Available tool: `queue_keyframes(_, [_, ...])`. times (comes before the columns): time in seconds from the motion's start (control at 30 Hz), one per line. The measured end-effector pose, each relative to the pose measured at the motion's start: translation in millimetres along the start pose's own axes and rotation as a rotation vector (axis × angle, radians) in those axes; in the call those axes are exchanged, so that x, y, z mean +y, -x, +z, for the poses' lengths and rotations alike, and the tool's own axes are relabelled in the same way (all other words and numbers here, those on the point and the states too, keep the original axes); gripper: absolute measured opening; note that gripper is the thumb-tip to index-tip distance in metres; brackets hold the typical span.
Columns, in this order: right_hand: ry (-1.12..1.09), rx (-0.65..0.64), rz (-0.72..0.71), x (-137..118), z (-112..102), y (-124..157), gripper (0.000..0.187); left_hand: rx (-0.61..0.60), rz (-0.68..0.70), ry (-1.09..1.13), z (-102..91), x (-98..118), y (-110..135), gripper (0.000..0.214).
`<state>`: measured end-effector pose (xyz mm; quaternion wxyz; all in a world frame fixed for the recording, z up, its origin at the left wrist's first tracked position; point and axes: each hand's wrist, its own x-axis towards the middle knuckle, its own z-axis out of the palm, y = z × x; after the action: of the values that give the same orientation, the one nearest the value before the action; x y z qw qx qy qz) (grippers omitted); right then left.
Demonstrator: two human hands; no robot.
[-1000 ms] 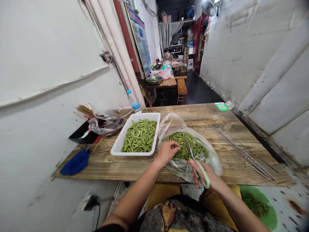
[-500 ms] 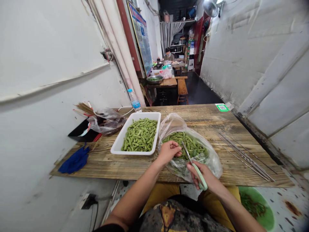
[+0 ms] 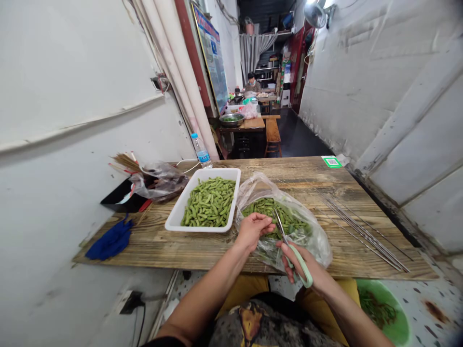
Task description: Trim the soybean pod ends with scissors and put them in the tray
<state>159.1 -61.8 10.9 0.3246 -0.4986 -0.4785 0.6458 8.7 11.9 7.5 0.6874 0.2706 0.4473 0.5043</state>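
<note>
Light green-handled scissors (image 3: pixel 305 272) are in my right hand (image 3: pixel 299 260), fingers through the handles and blades pointing up and away. The blades stand a little apart. My left hand (image 3: pixel 253 229) is closed in a pinch just left of the blade tips; what lies between its fingertips is too small to make out. Beneath both hands, an open clear plastic bag (image 3: pixel 318 231) holds many green edamame pods (image 3: pixel 265 206). To the left stands a white plastic tray (image 3: pixel 176 225) heaped with more edamame pods (image 3: pixel 210 202).
Several metal skewers (image 3: pixel 365 232) lie on the wooden table (image 3: pixel 155 250) at right. On its left are a blue cloth (image 3: pixel 110 239), a black box (image 3: pixel 117 195) and a water bottle (image 3: pixel 202 153). A green basin (image 3: pixel 392 313) sits below. A person (image 3: pixel 252 84) sits far back.
The scissor blades and handles have spread apart from nearly closed. My left fingertips remain close beside the blades, shifted very slightly. The tray and bag stay in place.
</note>
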Motion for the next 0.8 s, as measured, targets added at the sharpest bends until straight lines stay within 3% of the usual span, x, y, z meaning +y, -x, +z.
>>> queue_keyframes(0.2, [-0.041, 0.003, 0.076, 12.1, -1.3, -7.1, 0.043, 0.024, 0.05, -0.085, 0.3, -2.3, 0.7, 0.031])
queue_keyframes(0.3, [-0.164, -0.001, 0.113, 8.9, -5.0, -10.5, 0.042, 0.098, 0.189, -0.158, -14.5, 6.4, -6.8, 0.027])
queue_keyframes(0.43, [-0.519, -0.027, 0.19, -5.7, -24.1, -15.8, 0.041, 0.442, 0.621, -0.495, -62.6, 44.1, -18.4, 0.02])
queue_keyframes(0.5, [-0.625, 0.021, 0.193, -12.9, -35.8, -17.6, 0.038, 0.627, 0.756, -0.804, -85.3, 64.0, -20.0, 0.021])
queue_keyframes(0.57, [-0.672, 0.082, 0.16, -18.1, -44.2, -17.8, 0.034, 0.71, 0.856, -1.056, -95.1, 74.1, -19.2, 0.026])
queue_keyframes(0.63, [-0.696, 0.1, 0.13, -21.5, -47.5, -16.2, 0.032, 0.623, 0.924, -1.187, -88.9, 70.3, -19.2, 0.026])
queue_keyframes(0.7, [-0.715, 0.07, 0.135, -23.4, -46.9, -13.6, 0.032, 0.351, 0.881, -1.241, -71.4, 55.7, -23.4, 0.021])
queue_keyframes(0.77, [-0.735, 0.034, 0.15, -24.3, -45.1, -10.7, 0.032, 0.077, 0.688, -1.24, -51.0, 37.6, -32.5, 0.018])
queue_keyframes(0.8, [-0.739, 0.024, 0.156, -24.3, -44.3, -9.4, 0.032, 0.03, 0.57, -1.218, -42.0, 29.6, -38.3, 0.016])
